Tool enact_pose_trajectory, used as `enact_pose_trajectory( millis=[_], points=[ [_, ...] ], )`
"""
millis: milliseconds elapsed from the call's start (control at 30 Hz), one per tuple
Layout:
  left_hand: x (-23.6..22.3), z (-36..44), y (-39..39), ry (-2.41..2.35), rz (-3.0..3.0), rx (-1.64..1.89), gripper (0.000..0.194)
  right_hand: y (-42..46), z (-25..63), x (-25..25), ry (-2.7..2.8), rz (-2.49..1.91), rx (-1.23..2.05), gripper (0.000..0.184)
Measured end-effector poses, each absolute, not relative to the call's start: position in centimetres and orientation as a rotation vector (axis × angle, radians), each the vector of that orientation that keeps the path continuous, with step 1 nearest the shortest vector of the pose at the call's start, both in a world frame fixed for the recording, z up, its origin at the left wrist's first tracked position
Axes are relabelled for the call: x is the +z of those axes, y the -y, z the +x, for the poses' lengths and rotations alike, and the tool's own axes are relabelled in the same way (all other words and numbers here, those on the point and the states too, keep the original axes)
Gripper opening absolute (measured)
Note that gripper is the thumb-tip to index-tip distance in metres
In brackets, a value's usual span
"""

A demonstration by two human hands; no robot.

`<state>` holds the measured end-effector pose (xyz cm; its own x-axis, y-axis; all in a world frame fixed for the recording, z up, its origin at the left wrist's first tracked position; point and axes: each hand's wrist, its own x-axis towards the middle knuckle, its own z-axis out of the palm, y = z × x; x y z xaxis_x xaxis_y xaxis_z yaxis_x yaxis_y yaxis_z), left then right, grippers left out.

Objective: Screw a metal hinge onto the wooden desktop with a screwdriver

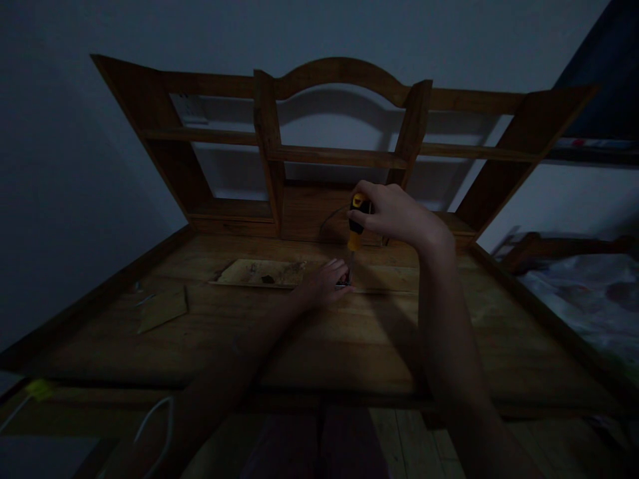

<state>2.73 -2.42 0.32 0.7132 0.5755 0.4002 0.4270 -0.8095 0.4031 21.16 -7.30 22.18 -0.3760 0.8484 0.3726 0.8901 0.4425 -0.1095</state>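
My right hand (394,213) is closed round the yellow and black handle of a screwdriver (355,229), held upright with its tip down on the wooden desk (349,332). Right at the tip, my left hand (324,283) pinches a small metal part (343,282) against the desk top; what the part is I cannot make out in the dim light. Both arms reach forward over the desk.
A flat wooden board (262,273) lies left of my hands, and a smaller wooden piece (162,309) lies further left. A wooden hutch with shelves (339,156) stands at the desk's back. A bed (589,299) is at the right, and a white cable (154,426) at the lower left.
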Motion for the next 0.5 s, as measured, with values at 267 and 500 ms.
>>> enact_pose_trajectory(
  millis=[267, 500],
  points=[
    [0.61, 2.68, 2.65, -0.774, 2.651, 0.764, 0.025, 7.24, 20.70, 22.19, 2.298, -1.506, -0.186, 0.030],
    [0.26, 2.74, 2.41, -0.772, 2.642, 0.767, 0.024, 7.02, 20.92, 21.99, 2.318, -1.407, -0.157, 0.023]
  ],
)
